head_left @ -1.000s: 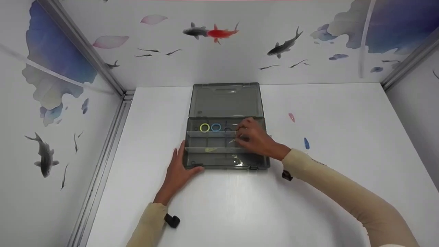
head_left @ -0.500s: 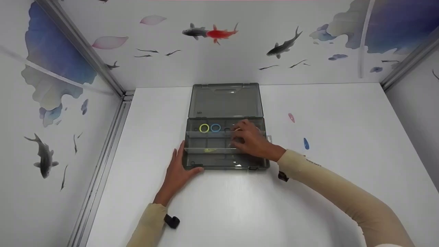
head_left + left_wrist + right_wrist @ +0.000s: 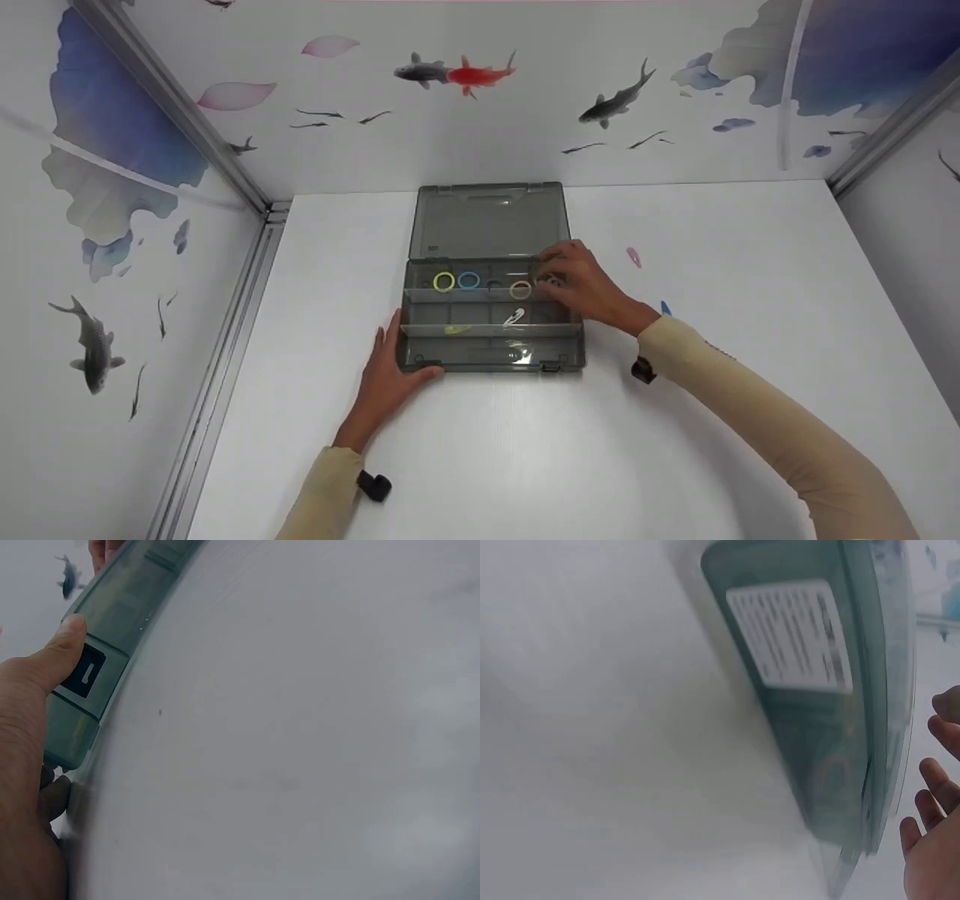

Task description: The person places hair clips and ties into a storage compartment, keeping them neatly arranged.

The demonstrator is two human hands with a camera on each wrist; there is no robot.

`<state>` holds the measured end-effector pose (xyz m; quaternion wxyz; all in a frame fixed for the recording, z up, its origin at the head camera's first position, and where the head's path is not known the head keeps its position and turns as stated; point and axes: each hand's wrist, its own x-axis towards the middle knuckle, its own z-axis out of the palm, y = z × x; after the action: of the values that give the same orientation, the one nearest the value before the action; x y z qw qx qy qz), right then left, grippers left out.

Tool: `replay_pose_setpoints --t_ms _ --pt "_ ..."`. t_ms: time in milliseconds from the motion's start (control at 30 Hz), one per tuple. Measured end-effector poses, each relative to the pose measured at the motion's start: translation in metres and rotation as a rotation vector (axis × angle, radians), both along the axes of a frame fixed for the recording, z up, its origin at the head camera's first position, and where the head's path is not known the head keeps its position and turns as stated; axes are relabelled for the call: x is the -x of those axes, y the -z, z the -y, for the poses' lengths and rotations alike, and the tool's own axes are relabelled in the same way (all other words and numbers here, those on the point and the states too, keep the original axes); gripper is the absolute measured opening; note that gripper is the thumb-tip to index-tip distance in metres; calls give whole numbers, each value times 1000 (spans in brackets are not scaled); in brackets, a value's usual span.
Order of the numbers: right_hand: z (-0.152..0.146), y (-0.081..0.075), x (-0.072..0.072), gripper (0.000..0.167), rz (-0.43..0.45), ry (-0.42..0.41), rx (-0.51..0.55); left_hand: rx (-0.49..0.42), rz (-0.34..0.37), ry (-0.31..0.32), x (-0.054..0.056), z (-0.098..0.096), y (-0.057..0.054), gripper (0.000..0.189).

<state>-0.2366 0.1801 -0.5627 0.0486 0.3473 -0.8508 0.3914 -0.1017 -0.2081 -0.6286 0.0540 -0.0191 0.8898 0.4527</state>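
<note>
A grey see-through compartment box (image 3: 491, 354) lies with its lid (image 3: 491, 221) raised at the back. My left hand (image 3: 386, 382) grips the front left corner; in the left wrist view its thumb (image 3: 64, 652) lies on the front wall beside a dark latch. Over the back right compartment is my right hand (image 3: 585, 285), loosely bent, with no held thing visible. A small ring-like thing (image 3: 553, 280) shows between its fingers, partly hidden. Yellow (image 3: 444, 282), blue (image 3: 469, 281) and light orange hair ties (image 3: 520, 289) sit in the back row. A white snap hair clip (image 3: 514, 317) lies in the middle row.
A yellow-green clip (image 3: 455, 329) lies by the front divider. Right of the box, a pink hair clip (image 3: 634, 257) and a blue hair clip (image 3: 665, 308), partly behind the sleeve, lie on the white table (image 3: 750, 300). Printed walls stand around the table.
My right hand let go of the white hair clip in the middle row, then moved right and back. The light orange hair tie came into view. The left hand stayed on the box.
</note>
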Motion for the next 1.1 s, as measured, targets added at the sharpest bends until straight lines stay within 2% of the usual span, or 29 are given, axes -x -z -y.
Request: replay_pose_setpoints --t_ms 133,333,567,867,1100 --pt "-19 1 7 11 43 76 20 -1 -3 -2 0 0 1 127" --pt "-41 9 15 18 36 175 41 0 -17 -4 -1 1 2 127" --pt "-63 12 23 25 60 260 29 -12 -42 7 -2 0 3 128" --pt "-90 14 34 29 107 386 35 -29 -35 12 -3 1 3 129" --pt "-112 18 38 32 195 455 -16 -34 -40 18 -3 2 3 128"
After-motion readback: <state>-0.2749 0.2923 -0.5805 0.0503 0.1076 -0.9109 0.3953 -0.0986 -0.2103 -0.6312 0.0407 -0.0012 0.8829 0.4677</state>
